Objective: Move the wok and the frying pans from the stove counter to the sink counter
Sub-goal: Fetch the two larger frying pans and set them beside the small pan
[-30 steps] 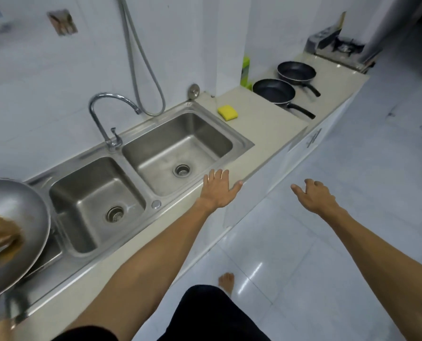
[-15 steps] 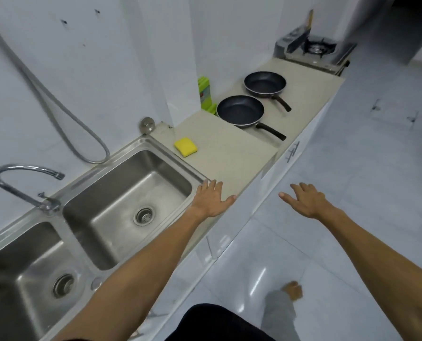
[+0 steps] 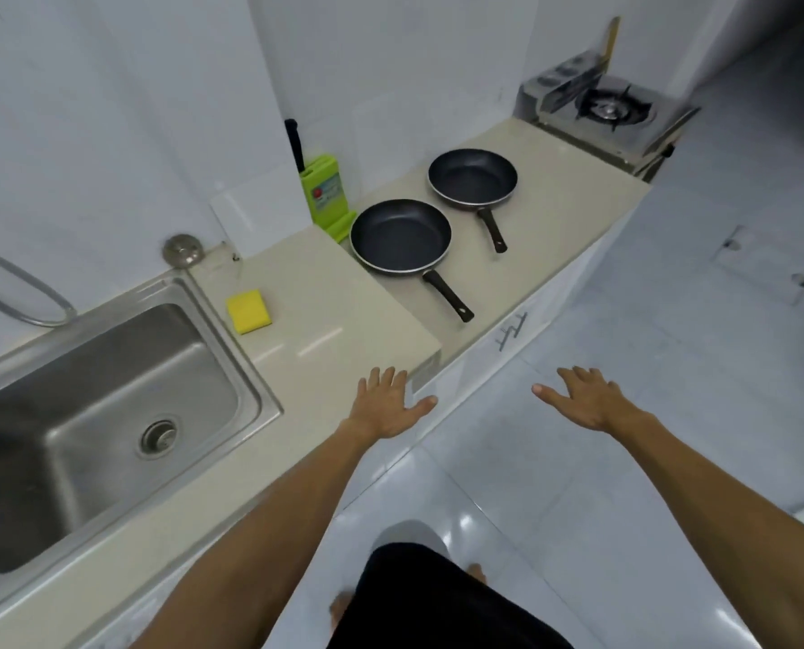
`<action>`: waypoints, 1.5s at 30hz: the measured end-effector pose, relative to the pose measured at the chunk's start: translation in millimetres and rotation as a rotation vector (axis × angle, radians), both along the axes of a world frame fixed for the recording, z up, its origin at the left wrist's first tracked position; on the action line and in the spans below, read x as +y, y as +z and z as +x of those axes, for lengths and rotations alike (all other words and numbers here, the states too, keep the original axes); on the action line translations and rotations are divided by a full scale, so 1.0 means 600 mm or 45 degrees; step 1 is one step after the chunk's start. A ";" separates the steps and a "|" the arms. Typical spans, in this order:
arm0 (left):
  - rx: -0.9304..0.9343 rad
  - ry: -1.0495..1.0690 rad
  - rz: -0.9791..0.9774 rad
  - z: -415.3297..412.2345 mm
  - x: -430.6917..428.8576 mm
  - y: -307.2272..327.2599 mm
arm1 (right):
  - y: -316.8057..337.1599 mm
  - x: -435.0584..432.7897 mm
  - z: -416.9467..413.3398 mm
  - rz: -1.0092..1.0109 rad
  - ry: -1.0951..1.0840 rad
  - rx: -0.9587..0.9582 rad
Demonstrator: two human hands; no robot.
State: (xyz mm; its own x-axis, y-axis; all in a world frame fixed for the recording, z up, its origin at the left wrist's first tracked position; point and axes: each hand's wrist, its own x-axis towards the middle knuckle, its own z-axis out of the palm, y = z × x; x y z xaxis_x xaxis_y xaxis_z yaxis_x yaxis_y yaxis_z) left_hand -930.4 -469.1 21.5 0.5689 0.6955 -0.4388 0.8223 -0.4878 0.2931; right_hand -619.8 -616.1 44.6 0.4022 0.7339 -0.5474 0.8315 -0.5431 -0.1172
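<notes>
Two black frying pans on the lower surface [image 3: 554,217], well ahead of both hands: near pan [image 3: 401,236] beyond the left hand [image 3: 386,405], far pan [image 3: 472,178] behind it. Right hand [image 3: 587,402] over the floor. Both hands empty, fingers spread. Yellow sponge [image 3: 248,311] ahead-left, beside the sink [image 3: 104,414].

Two bare forearms extended forward — left hand [image 3: 386,405] and right hand [image 3: 587,400] both palm-down, fingers spread, holding nothing, set well apart.
</notes>
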 end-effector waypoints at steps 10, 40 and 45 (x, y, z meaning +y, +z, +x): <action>-0.090 0.252 0.019 0.182 0.090 -0.041 | -0.053 0.209 0.170 -0.011 0.223 0.100; -0.745 2.049 -0.837 0.505 0.364 -0.179 | -0.200 0.777 0.485 -0.142 -1.204 1.446; -0.900 2.267 -0.917 0.521 0.381 -0.222 | -0.251 0.837 0.485 -0.243 -1.310 1.610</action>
